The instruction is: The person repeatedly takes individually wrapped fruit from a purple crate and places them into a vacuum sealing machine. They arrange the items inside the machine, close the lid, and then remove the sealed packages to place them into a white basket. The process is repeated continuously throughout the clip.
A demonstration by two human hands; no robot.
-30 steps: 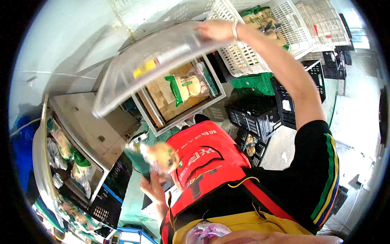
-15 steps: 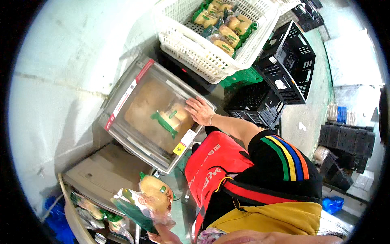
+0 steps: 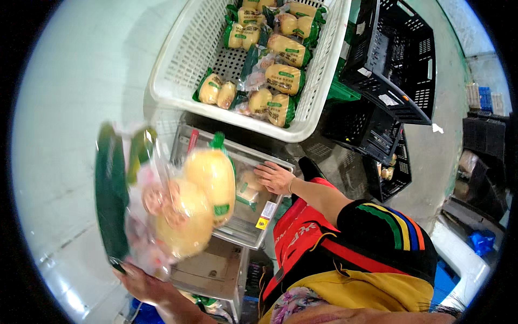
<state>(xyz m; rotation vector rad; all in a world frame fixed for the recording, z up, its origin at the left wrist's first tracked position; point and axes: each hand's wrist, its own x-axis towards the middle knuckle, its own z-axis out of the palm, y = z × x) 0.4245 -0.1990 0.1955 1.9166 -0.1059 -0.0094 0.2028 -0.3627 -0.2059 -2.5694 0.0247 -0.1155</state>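
Note:
My left hand [image 3: 143, 283], at the lower left, grips the lower end of clear plastic packs [image 3: 183, 216] held up close to the camera. They show pale yellow, potato-like rounds, a green tied end and a long dark green strip along the left side. Further right, my right hand [image 3: 275, 177] lies with fingers spread on the edge of a grey, clear-topped box [image 3: 237, 227]. A similar pack [image 3: 248, 189] shows at the box beside those fingers; whether it lies under the clear surface I cannot tell.
A white perforated crate [image 3: 178, 81] holding several such packs stands beyond the box. Black crates [image 3: 394, 65] are stacked at the right, with another black crate [image 3: 396, 173] below holding packs. A pale wall [image 3: 59, 135] runs along the left.
My left hand has lifted the packs up and leftward, nearer the camera. The view has shifted, showing more of the white crate. My right hand stays at the clear-topped box.

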